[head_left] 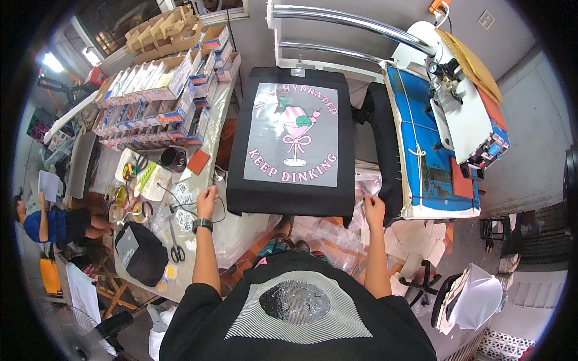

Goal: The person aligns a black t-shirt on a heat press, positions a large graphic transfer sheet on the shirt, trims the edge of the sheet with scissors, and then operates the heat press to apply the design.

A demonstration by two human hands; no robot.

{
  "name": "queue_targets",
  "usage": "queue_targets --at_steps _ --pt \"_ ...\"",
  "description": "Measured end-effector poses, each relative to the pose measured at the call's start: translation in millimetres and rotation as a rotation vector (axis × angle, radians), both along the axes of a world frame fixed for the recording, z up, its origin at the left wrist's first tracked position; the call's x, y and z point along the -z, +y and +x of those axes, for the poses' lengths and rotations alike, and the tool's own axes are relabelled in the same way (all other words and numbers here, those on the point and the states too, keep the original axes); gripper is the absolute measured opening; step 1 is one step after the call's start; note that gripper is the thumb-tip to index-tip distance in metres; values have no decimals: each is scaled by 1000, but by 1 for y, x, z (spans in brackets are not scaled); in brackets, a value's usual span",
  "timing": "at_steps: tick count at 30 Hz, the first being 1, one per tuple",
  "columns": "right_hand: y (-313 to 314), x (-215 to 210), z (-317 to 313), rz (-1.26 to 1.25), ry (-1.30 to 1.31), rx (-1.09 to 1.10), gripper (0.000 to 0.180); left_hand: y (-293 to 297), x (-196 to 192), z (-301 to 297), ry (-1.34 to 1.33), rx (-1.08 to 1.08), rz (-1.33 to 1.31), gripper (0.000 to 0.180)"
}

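A black T-shirt (241, 180) lies flat on a press platen in front of me, with a grey transfer sheet (265, 162) on it showing a pink and green dessert-glass design. My left hand (206, 198), a dark watch on its wrist, is at the shirt's lower left corner, fingers curled at the hem edge. My right hand (373, 204) is at the lower right corner, fingertips pinching near the hem and some clear film. Whether either hand truly grips the fabric is hard to tell.
A heat press (457, 114) with a blue pad stands swung open at the right. The table (144, 271) on the left holds stacked boxes (156, 102), scissors (176, 246), tape rolls and a black cap (141, 253). A seated person (48, 222) is far left. A chair (469, 298) stands lower right.
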State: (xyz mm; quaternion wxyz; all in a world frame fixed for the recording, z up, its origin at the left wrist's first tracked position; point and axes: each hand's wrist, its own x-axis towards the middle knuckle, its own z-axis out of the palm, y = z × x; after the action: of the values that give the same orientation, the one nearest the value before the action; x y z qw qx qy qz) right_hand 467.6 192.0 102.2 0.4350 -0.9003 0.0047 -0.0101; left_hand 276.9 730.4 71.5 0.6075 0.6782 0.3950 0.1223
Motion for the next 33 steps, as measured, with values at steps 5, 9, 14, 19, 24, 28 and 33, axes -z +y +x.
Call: queue_targets --at_steps 5,9,14,19,24,28,33 --pt "24 2 85 189 2 8 23 10 -30 109 -31 77 -148 44" --pt "64 -4 147 692 369 70 42 28 -38 177 149 116 -333 60" --pt "88 -9 224 524 768 154 45 28 -23 257 -10 134 -734 68" --pt "117 -2 270 662 676 350 53 50 7 298 -171 137 -872 54" --pt "114 -3 285 649 454 325 54 85 21 304 -295 -80 -693 44" --pt "110 5 295 808 522 358 43 97 16 308 -221 -163 -661 49" --pt "121 5 314 578 532 266 41 97 5 333 -203 -28 -674 43"
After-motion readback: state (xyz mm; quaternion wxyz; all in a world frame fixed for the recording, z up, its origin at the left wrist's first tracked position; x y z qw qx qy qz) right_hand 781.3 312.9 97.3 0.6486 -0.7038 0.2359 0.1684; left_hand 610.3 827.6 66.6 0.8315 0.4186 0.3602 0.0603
